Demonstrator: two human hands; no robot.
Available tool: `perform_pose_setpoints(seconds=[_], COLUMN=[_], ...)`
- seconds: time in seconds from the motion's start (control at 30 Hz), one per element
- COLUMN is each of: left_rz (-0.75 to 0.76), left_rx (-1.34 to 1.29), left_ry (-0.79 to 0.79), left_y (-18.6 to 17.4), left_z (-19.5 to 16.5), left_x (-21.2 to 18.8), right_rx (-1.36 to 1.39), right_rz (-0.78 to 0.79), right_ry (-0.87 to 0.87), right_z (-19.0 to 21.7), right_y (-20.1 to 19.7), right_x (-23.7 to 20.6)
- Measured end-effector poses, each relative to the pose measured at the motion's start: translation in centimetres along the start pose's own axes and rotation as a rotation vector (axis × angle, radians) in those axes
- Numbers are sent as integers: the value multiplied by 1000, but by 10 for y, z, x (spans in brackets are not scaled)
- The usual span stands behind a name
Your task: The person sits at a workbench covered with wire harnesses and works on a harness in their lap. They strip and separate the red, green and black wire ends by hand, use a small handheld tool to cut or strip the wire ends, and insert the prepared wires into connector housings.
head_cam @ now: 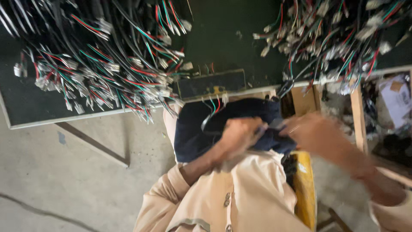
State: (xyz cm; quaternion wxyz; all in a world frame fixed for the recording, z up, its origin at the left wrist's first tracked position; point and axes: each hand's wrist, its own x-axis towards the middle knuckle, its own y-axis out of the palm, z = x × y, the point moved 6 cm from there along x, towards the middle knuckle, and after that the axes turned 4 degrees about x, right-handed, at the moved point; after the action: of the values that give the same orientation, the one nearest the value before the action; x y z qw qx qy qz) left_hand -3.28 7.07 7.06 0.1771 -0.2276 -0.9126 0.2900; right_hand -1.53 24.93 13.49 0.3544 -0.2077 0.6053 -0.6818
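— Where is the cable the person handles?
— The black cable (209,121), with green, red and white leads at its end, lies over the dark cloth (193,133) on the lap, just below the worktop (214,38) edge.
— And the hands?
— The left hand (240,135) is curled, pinching the cable. The right hand (315,135) is blurred; I cannot tell its grip. Wire bundles (107,73) cover the worktop.
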Motion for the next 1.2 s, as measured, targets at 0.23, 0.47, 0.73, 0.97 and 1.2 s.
perform_pose_setpoints(seconds=[0.23, 0.47, 0.73, 0.97, 1.2], left_rz=[-73, -78, -128, -101, 96], left_rx=[-246, -272, -190, -11, 422], left_ry=[-174, -177, -202, -94, 4], left_y=[-21, -31, -27, -12, -20], left_z=[3, -3, 2, 2, -10], left_x=[1, -1, -5, -20, -10], right_rx=[1531, 1537, 1359, 764, 704], right_rz=[-671, -827, -845, -769, -253], right_ry=[714, 553, 744, 668, 769], right_z=[-21, 39, 44, 61, 44], right_y=[-23, 24, 18, 25, 63], right_x=[-15, 33, 31, 33, 10])
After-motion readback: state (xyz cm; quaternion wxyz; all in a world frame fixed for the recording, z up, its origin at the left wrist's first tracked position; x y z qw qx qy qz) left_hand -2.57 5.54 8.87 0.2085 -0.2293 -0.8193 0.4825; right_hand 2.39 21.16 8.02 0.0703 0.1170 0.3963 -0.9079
